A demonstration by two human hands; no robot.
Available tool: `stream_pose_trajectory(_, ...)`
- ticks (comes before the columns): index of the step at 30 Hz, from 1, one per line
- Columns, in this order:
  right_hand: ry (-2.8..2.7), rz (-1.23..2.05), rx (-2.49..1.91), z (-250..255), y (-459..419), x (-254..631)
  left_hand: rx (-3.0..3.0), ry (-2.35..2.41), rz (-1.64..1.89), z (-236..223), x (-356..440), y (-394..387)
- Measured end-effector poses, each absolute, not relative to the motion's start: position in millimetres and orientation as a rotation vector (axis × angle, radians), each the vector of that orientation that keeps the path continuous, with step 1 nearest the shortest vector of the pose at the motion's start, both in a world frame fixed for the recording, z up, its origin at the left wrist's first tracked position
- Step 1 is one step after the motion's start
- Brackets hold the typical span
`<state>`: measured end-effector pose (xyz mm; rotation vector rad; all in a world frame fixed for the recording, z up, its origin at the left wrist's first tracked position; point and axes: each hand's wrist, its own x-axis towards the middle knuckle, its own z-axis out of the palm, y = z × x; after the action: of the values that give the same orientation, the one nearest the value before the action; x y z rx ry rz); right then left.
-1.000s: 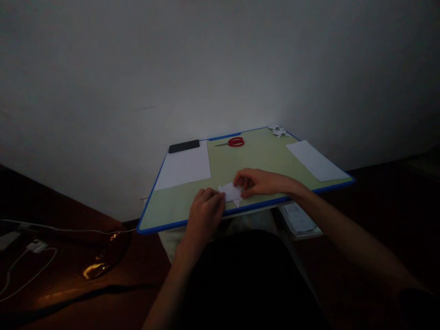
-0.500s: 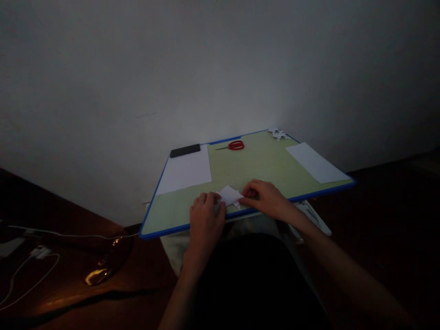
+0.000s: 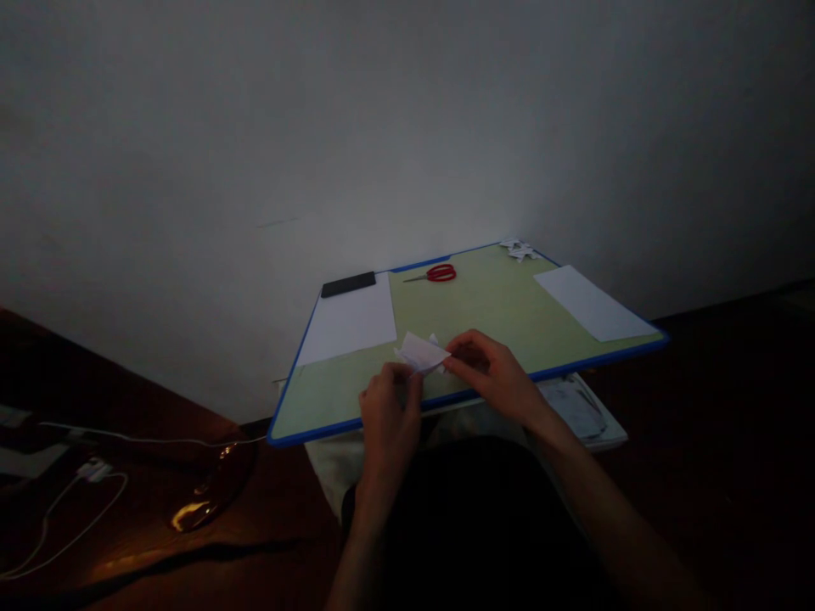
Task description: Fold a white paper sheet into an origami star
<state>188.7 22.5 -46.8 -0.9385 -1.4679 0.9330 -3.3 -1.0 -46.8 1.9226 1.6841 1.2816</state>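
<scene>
Here at the middle of the bench's [image 3: 471, 305] near edge is the folded white paper [image 3: 425, 351], and both hands are on it! The left hand [image 3: 387, 412] has its grip nearly closed, thumb and curled fingers at the paper's near-left side. Across from it, the right hand [image 3: 491, 372] pinches the right-hand tip, forefinger and thumb together. Opposite holds like that probably steady so light a piece; whether it touches the bench underneath, I can't tell.

Along the left edge lies a white sheet [image 3: 353, 321], a black phone-like slab [image 3: 348, 284] across its far end, perhaps weighting it. Red-handled scissors [image 3: 439, 272] sit by the far edge, small folded paper pieces [image 3: 520, 250] fill the far right corner, and a second sheet [image 3: 592, 303] lines the right edge, all leaving the near middle for the hands, it seems.
</scene>
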Motion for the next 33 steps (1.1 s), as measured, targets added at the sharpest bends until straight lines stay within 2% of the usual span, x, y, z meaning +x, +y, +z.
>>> stream_pose_trajectory(5,-1.29,0.958,-0.766,-26,19,179,1.438,1.271,1.793,-30,5,-4)
stream_pose_trajectory(8,-1.218,0.905,-0.656,-1,22,172,1.295,1.069,1.967,-5,13,1)
stream_pose_trajectory(15,-1.041,0.697,-0.539,33,24,155,1.407,0.829,2.09,40,25,19)
stream_pose_trajectory(22,-1.001,0.73,-0.568,22,4,152,1.436,0.943,2.253,35,29,2)
stream_pose_trajectory(33,-1.01,0.75,-0.608,23,-7,159,1.277,0.799,2.052,37,31,-10)
